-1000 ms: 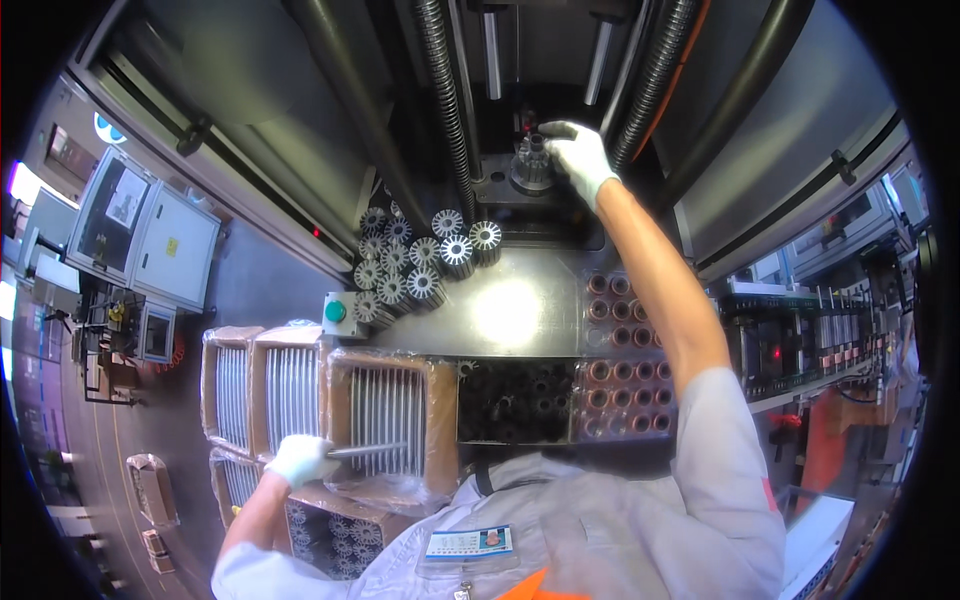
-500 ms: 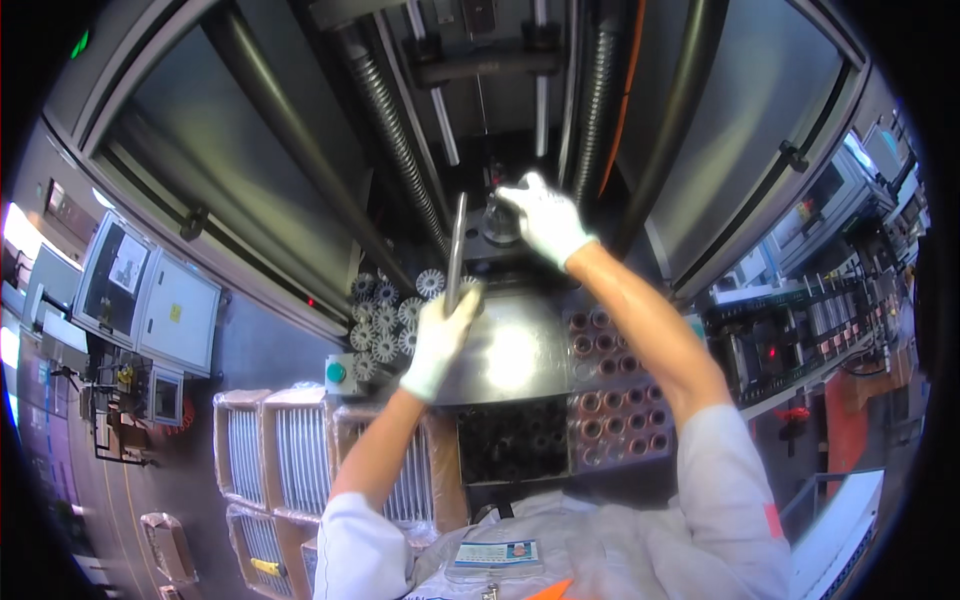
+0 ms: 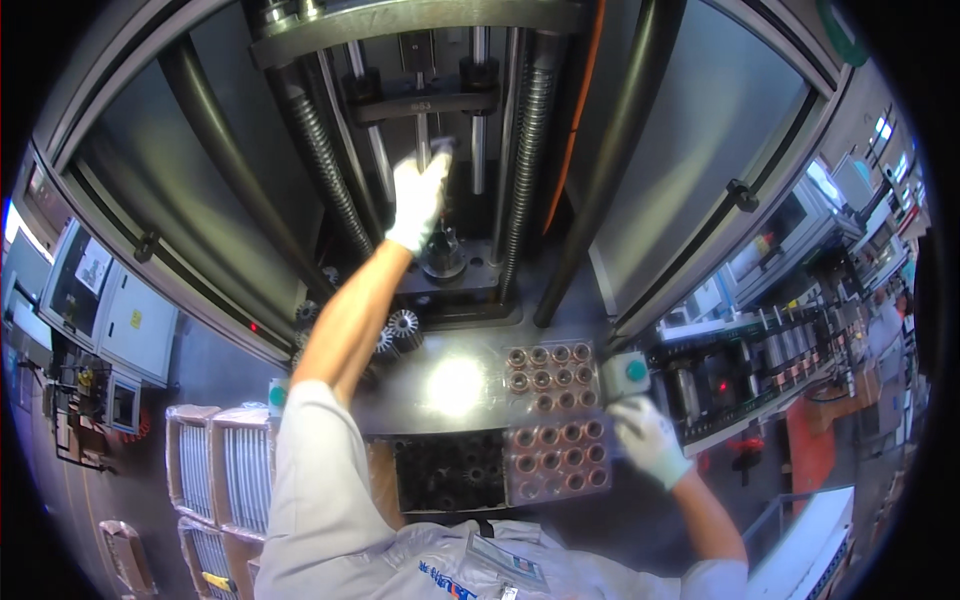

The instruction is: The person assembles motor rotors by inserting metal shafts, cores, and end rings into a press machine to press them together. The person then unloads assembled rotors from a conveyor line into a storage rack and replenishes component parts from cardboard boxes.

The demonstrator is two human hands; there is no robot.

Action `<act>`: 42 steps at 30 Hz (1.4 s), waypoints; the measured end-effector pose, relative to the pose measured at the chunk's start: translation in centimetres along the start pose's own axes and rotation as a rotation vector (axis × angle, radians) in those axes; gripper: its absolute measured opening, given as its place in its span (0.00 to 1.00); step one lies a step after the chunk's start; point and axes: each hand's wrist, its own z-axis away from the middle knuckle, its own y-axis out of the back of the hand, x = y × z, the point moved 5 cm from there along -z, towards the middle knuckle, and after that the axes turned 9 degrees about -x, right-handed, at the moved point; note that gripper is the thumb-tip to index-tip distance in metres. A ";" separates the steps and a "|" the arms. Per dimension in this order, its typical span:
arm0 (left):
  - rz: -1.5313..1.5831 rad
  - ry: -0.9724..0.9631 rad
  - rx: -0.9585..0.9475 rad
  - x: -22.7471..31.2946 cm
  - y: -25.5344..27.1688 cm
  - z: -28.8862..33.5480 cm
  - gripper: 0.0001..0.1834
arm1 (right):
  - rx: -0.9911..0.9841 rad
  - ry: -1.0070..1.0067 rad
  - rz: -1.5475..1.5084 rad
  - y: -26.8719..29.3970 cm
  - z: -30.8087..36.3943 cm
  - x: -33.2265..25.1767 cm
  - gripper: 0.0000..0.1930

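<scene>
My left hand (image 3: 418, 198), in a white glove, reaches up into the press under its dark crosshead (image 3: 430, 104). Its fingers are closed beside an upright metal rod (image 3: 422, 135); a blurred dark bit shows at the fingertips, and what they grip is hidden. Below this hand sits the round, shiny fixture (image 3: 443, 262) on the press base. My right hand (image 3: 652, 440), gloved too, is low on the right with fingers loosely apart and nothing visible in them. It is just below a grey box with a green button (image 3: 636, 371), beside the tray of copper-coloured ring parts (image 3: 548, 463).
Slotted metal cores (image 3: 403, 324) stand left on the shiny worktable (image 3: 420, 395), partly behind my left arm. More copper-coloured rings (image 3: 541, 379) lie in rows at right. A black tray (image 3: 450, 475) is in front. Boxes of metal shafts (image 3: 245, 470) stand lower left. Dark columns (image 3: 620, 150) flank the press.
My left hand has gone from the table up into the press; the metal shaft it held no longer shows clearly. My right hand has left the fixture and dropped beside the button box. The view has shifted.
</scene>
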 end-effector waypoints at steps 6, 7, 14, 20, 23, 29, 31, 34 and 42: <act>0.175 0.028 -0.079 2.2 -2.6 -1.3 0.07 | 0.002 -0.113 -0.123 1.1 4.6 3.3 0.11; 0.202 0.048 -0.110 2.2 -2.7 -1.4 0.09 | 0.005 -0.105 -0.154 1.5 4.2 3.5 0.12; 0.235 0.137 -0.289 2.1 -2.5 -1.0 0.16 | 0.029 -0.032 -0.297 3.0 -1.1 2.3 0.13; 0.190 0.082 -0.160 1.9 -1.9 0.5 0.13 | -0.001 0.067 -0.418 0.5 -1.1 2.0 0.12; 0.098 0.182 -0.198 0.0 -1.5 4.7 0.21 | 0.078 0.148 -0.344 1.2 -2.5 0.8 0.16; 0.357 0.327 -0.243 1.2 -7.6 16.7 0.30 | 0.069 0.274 -0.407 0.5 -9.9 -8.8 0.35; 0.221 0.397 -0.322 2.0 -8.4 19.5 0.31 | -0.013 0.220 -0.635 -1.4 -11.5 -10.2 0.26; -0.680 0.316 -0.657 6.4 -6.3 22.1 0.33 | 0.120 0.314 -0.784 -2.3 -11.1 -10.3 0.16; -1.517 -0.090 -0.785 9.0 -2.0 20.0 0.29 | -0.326 0.204 -0.768 0.2 -9.3 -11.8 0.19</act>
